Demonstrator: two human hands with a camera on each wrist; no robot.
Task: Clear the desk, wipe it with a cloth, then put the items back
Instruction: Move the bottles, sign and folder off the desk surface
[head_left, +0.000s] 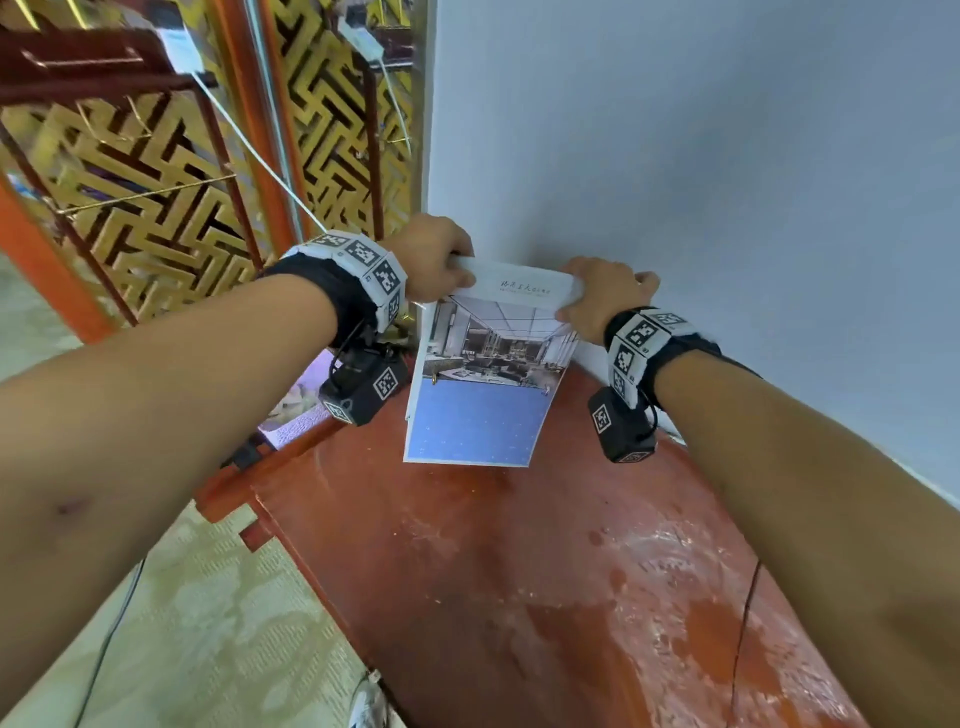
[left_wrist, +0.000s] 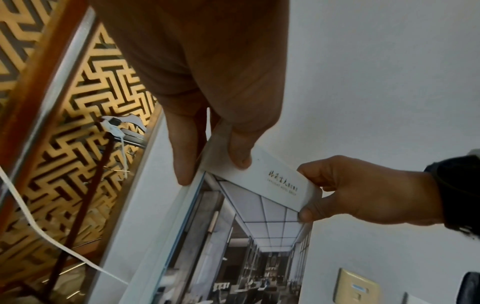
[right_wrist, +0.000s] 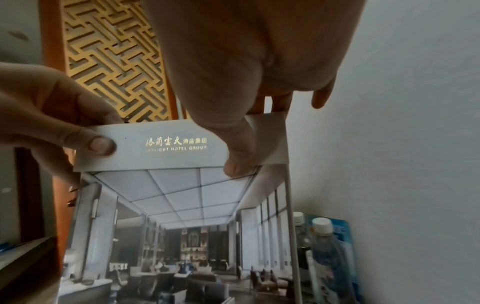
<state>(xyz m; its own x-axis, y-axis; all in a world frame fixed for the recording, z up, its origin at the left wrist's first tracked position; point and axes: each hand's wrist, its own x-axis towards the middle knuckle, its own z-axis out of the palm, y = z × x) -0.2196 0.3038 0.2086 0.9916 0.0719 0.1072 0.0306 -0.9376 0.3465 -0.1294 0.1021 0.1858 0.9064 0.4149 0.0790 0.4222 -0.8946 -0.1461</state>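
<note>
Item: desk calendar (head_left: 485, 384) with hotel-lobby photograph, blue lower panel and white header strip bearing gold lettering; location, far corner of the red bench (head_left: 519, 571), at 12 o'clock from the wearer, against the grey wall (head_left: 675, 156), its lower edge seemingly just above or barely on the bench, contact not determinable. Left hand (head_left: 434, 257) pinches the header's left end between thumb and fingers; right hand (head_left: 605, 299) pinches the right end likewise. Bench condition: wet streaks and beaded patches at 5 to 6 o'clock, so wiping looks done and returning items is underway. Adjacent: water bottles (right_wrist: 323, 246) beside a blue packet, at 3 o'clock of the calendar in the right wrist view; gold lattice screen (head_left: 156, 197) at 10 o'clock. Risks: paper base soaks up moisture if set on a damp patch; grip on the header alone lets the stand swing or fold shut; a sideways shift could topple the bottles
</note>
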